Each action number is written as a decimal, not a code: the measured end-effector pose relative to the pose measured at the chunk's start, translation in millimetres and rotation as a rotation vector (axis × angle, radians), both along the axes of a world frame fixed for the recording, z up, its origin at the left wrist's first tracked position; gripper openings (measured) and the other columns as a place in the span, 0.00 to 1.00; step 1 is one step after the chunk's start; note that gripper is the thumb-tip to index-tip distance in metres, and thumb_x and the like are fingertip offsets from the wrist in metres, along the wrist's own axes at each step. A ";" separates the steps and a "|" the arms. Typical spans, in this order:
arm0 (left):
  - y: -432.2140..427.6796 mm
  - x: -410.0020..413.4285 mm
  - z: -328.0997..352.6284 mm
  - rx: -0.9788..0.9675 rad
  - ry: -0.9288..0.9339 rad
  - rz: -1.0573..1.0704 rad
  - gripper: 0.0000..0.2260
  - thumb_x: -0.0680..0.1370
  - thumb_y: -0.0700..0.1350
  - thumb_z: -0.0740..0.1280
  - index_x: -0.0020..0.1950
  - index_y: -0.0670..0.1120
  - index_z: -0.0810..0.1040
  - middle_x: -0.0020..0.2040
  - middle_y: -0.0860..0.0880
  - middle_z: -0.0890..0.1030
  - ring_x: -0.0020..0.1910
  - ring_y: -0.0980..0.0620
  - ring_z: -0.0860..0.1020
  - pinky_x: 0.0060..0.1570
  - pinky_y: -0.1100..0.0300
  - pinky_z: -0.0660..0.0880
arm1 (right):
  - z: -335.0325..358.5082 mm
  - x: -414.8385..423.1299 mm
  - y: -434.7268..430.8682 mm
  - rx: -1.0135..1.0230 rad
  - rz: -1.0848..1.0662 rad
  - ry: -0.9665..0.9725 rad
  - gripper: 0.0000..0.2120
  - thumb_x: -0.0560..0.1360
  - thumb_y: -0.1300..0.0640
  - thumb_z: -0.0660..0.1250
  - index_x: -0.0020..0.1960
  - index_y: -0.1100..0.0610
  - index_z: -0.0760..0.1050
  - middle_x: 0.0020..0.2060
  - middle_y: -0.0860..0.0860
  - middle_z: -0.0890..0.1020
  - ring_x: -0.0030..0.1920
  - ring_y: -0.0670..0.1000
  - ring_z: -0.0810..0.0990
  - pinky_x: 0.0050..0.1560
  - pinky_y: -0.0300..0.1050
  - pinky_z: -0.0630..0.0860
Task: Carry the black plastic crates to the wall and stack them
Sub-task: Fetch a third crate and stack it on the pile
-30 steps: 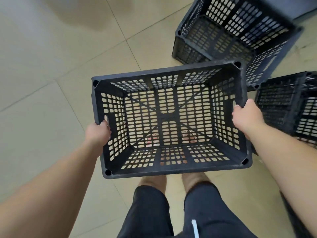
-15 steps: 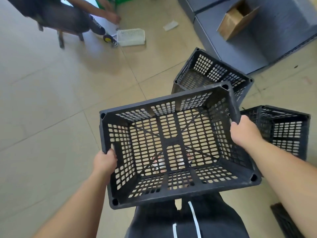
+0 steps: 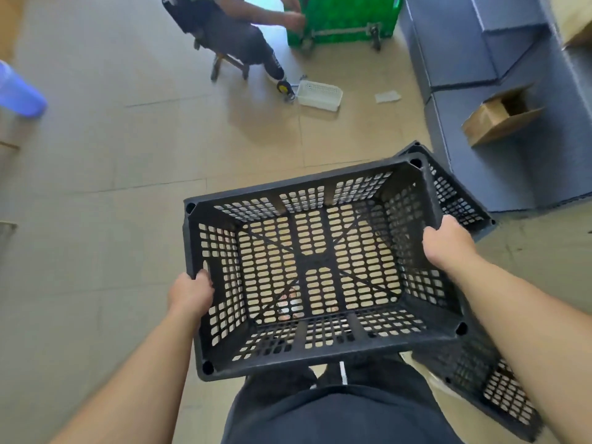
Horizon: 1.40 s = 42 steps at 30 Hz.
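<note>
I hold an empty black perforated crate (image 3: 315, 354) level in front of my waist, above the tiled floor. My left hand (image 3: 190, 291) grips its left side wall by the handle slot. My right hand (image 3: 447, 243) grips the right rim. A second black crate (image 3: 455, 200) rests on the floor behind the held one, mostly hidden by it. A third black crate (image 3: 490, 382) sits on the floor at my lower right, partly under my right forearm.
A person sits on a stool (image 3: 229, 60) ahead, working at a green wheeled crate (image 3: 342, 20). A small white basket (image 3: 318, 94) lies near them. Blue-grey blocks (image 3: 499, 68) with an open cardboard box (image 3: 499, 116) fill the right. A blue container (image 3: 19, 91) stands far left.
My view has tilted up, bringing the seated person and green crate into sight. The held crate sits lower in view and now covers most of the floor crate behind it.
</note>
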<state>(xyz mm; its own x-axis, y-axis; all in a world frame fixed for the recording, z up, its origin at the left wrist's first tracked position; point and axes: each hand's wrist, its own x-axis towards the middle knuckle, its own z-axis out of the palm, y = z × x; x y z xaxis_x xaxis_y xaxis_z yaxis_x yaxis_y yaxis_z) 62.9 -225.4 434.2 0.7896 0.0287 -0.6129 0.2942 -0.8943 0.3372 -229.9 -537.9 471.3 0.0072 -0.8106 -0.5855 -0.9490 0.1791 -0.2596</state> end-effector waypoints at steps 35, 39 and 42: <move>645.0 -255.0 84.8 -0.069 -0.221 1.312 0.16 0.84 0.50 0.59 0.53 0.38 0.79 0.45 0.43 0.83 0.42 0.42 0.80 0.39 0.53 0.70 | 96.7 274.4 589.2 -0.072 1.338 -0.267 0.14 0.80 0.58 0.60 0.62 0.63 0.73 0.48 0.60 0.79 0.41 0.60 0.78 0.39 0.46 0.74; 693.1 -251.5 87.3 -0.018 -0.179 1.380 0.18 0.84 0.50 0.59 0.59 0.37 0.79 0.51 0.40 0.84 0.48 0.39 0.82 0.41 0.50 0.73 | 96.2 309.5 653.6 -0.037 1.435 -0.287 0.11 0.80 0.57 0.59 0.59 0.61 0.73 0.48 0.61 0.81 0.40 0.60 0.79 0.36 0.46 0.74; 727.1 -234.0 88.5 0.022 -0.186 1.415 0.19 0.83 0.50 0.59 0.58 0.36 0.79 0.52 0.39 0.84 0.50 0.37 0.82 0.47 0.48 0.77 | 88.7 345.3 697.1 -0.014 1.494 -0.286 0.11 0.79 0.59 0.59 0.58 0.61 0.72 0.45 0.61 0.81 0.38 0.60 0.79 0.32 0.44 0.72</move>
